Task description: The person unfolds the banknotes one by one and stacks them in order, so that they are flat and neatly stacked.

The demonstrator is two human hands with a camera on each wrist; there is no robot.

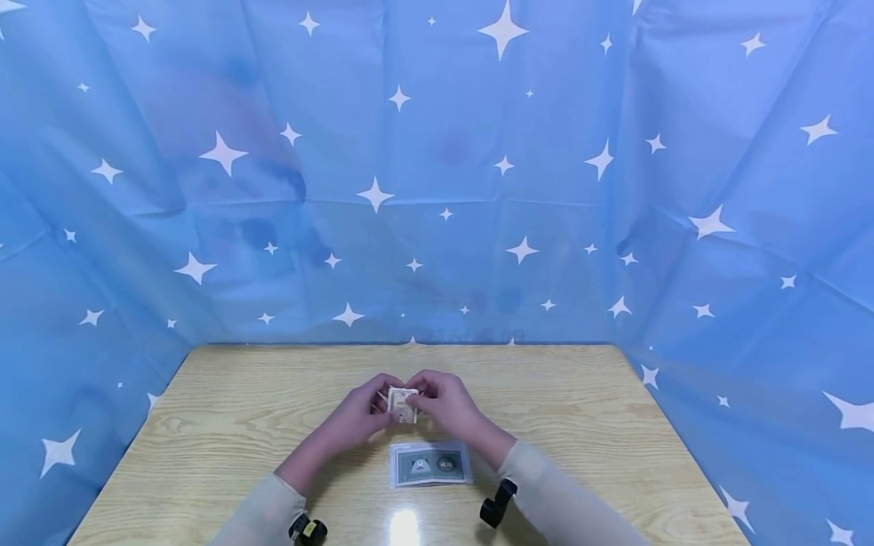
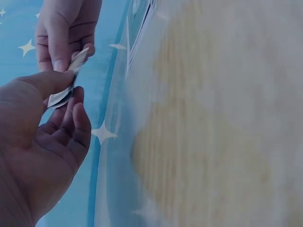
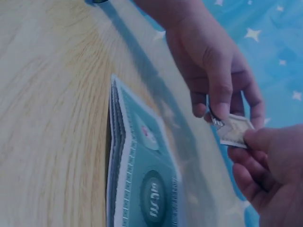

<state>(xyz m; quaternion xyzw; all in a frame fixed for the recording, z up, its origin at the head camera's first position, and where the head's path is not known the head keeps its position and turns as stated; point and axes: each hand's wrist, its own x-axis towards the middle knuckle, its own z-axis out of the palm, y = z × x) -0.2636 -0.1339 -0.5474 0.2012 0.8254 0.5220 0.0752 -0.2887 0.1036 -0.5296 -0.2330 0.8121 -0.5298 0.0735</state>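
Observation:
A small folded paper banknote point(image 1: 401, 406), cream with dark print, is held above the table between both hands. On its left side, my left hand point(image 1: 356, 415) pinches it between thumb and fingers. My right hand point(image 1: 452, 408) grips the opposite edge, the thumb point(image 3: 260, 138) lying across its face. Seen from the left wrist, the folded note point(image 2: 66, 92) appears edge-on and slightly bowed. Closer to me on the table lies a small stack of green play banknotes point(image 1: 432, 464), creased and lifting at the edges, with white borders and an oval emblem point(image 3: 154, 197).
The light wood table point(image 1: 239, 425) is bounded by a blue curtain point(image 1: 437, 152) with white stars at the back and sides. A black wrist camera point(image 1: 498, 503) sits on the right sleeve, and another black wrist camera point(image 1: 309, 529) on the left.

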